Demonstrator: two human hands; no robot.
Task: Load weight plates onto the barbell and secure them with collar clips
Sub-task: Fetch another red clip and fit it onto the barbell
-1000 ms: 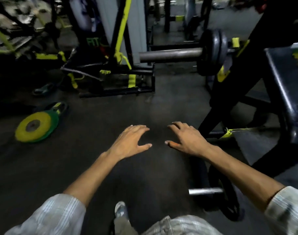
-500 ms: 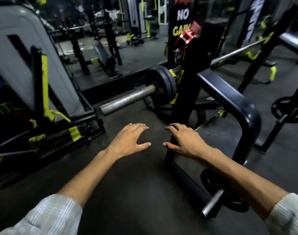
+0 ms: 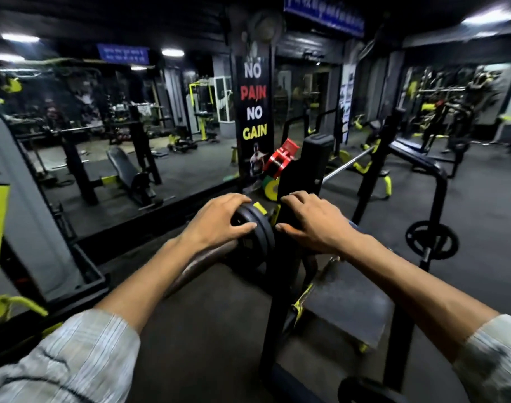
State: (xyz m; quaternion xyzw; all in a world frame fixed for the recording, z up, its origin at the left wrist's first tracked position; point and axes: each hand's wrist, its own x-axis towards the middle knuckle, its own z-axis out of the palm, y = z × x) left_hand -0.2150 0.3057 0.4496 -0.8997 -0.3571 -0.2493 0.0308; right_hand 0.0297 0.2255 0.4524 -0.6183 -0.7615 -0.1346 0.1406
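Note:
Two black weight plates sit on the barbell, whose thick sleeve runs down-left under my left forearm. Its thin shaft continues to the right past the black rack upright. My left hand hovers with spread fingers over the plates' left face, thumb across the rim; I cannot tell if it touches. My right hand is spread in front of the upright, holding nothing. A red collar clip sits up beside the upright. A yellow-green plate shows behind it.
A black bench frame curves around on the right. A black plate hangs on a peg at right. A grey machine with yellow trim stands at left. A mirror wall with a banner lies ahead.
My view has swung up and towards the rack. Both hands keep their spread pose, and the loaded plates now lie right under my left hand.

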